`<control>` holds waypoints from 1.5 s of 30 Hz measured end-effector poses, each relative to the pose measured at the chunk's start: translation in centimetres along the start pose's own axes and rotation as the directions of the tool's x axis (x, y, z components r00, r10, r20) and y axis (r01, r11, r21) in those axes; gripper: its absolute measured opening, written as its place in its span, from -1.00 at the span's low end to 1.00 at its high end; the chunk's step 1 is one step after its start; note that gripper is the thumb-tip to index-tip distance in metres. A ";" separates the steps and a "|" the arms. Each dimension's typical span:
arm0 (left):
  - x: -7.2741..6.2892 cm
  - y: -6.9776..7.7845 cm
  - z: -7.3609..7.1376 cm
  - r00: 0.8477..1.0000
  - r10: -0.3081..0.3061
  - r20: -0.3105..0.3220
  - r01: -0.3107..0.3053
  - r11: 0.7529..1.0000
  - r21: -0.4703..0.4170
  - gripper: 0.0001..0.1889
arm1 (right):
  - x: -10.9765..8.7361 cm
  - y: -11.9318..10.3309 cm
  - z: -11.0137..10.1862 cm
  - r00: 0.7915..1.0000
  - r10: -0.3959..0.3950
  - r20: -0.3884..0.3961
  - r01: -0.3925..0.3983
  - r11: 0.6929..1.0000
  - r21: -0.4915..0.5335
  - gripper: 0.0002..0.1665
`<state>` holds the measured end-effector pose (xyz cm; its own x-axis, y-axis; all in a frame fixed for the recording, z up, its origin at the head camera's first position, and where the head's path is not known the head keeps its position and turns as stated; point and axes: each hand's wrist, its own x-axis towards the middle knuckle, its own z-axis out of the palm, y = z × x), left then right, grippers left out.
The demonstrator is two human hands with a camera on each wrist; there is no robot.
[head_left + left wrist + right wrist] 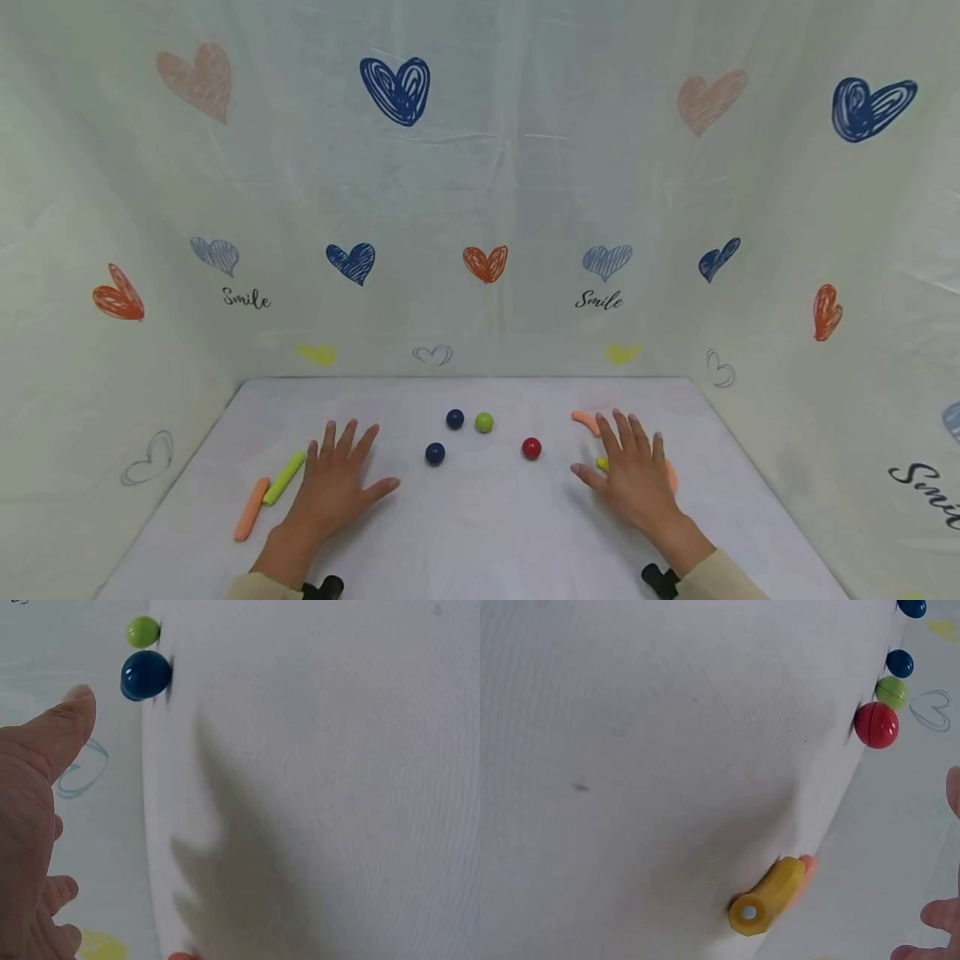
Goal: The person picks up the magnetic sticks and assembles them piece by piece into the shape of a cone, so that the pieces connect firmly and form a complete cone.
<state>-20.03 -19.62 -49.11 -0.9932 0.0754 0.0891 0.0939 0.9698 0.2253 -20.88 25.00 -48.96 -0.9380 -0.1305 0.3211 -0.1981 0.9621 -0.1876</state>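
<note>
My left hand hovers palm down over the left half of the white table, fingers spread and holding nothing. Close beside it lie a yellow-green stick and an orange stick. My right hand, its fingers also spread, hovers on the right above a yellow tube-like piece, which it partly hides in the head view. Past its fingertips lies a curved orange piece. Another orange piece shows at the hand's right edge, mostly hidden. Shadows under both hands fall on the tabletop.
Between the hands, farther back, sit two dark blue balls, a green ball and a red ball. A white curtain printed with hearts encloses the table at the back and sides.
</note>
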 end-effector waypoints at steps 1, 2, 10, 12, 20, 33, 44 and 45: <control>0.1 0.1 0.3 1.000 0.008 -0.006 -0.008 1.000 -0.018 0.01 | 0.0 0.1 -0.1 1.000 -0.003 -0.026 0.004 1.000 0.008 0.08; 0.2 0.2 0.6 1.000 0.012 -0.010 -0.012 0.999 -0.038 0.00 | 0.0 0.1 -0.1 0.999 -0.006 -0.053 0.007 1.000 0.020 0.04; 1.4 2.2 2.6 0.998 -0.055 -0.026 0.049 0.976 -0.211 -0.10 | -0.5 0.5 -0.4 0.995 0.034 -0.095 -0.016 0.982 0.187 -0.19; 1.6 2.7 3.1 0.997 -0.077 -0.021 0.069 0.964 -0.257 -0.13 | -0.7 0.5 -0.4 0.996 0.052 -0.079 -0.034 0.975 0.219 -0.24; 2.7 3.6 4.7 0.995 -0.101 -0.021 0.086 0.925 -0.369 -0.23 | -1.7 0.8 -0.4 0.989 0.150 0.013 -0.148 0.946 0.288 -0.30; 4.0 4.3 5.8 0.996 -0.088 0.007 0.083 0.911 -0.405 -0.25 | -2.3 1.9 0.6 0.947 0.269 0.177 -0.310 0.909 0.278 -0.31; 4.5 5.8 5.9 0.997 -0.079 -0.011 0.066 0.889 -0.454 -0.39 | -2.1 2.4 1.3 0.938 0.290 0.191 -0.337 0.892 0.300 -0.34; 4.5 5.9 5.9 0.997 -0.082 -0.012 0.068 0.887 -0.457 -0.40 | -2.1 2.4 1.4 0.935 0.297 0.195 -0.345 0.889 0.300 -0.34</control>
<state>-24.38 -12.19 -53.13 -0.9966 -0.0074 0.0820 0.0478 0.7592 0.6491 -19.76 27.27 -51.37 -0.9912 0.1166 0.0631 0.0622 0.8290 -0.5558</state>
